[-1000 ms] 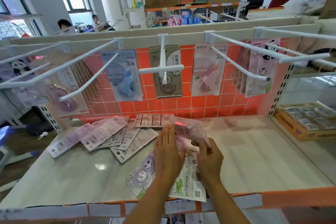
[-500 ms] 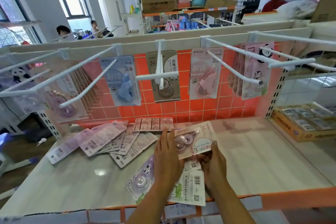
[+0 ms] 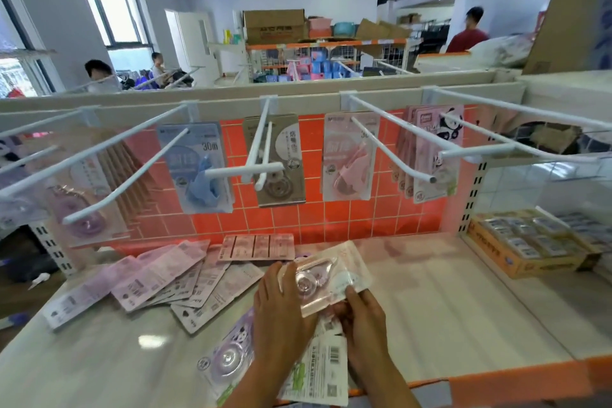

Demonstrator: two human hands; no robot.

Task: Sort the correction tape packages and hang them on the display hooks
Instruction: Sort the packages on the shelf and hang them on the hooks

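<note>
- Far left, on white hooks [image 3: 132, 172]: purple packages [image 3: 82, 218], hanging face out.
- Below, on the shelf [image 3: 447, 308], left of centre: a fan of loose packages [image 3: 159, 278], face down, not yet sorted.
- Far wall, left to centre: a blue package [image 3: 198, 169] and a brown package [image 3: 278, 159], each on its own hook.
- Near centre: left hand [image 3: 281, 311] released, fingers straight, laid flat along the left edge of a pink package [image 3: 326, 278].
- Between both hands: that pink package, clear of the shelf and face up. A mere blur in mid-turn a second ago, now sharp, and lifted slightly higher than half a second ago.
- Underneath, by the near edge: a panda package [image 3: 228, 358] and a barcode-side package [image 3: 318, 371], left lying.
- Just right: right hand [image 3: 364, 318] grasping the pink package at its near right corner, thumb on top.
- Far wall, right of centre: a hung pink package [image 3: 347, 159], the likely destination, judging by the colour just turned up; beside it, a row of hung panda packages [image 3: 433, 155].
- Far right: a carton [image 3: 530, 245] of small boxes, untouched.
</note>
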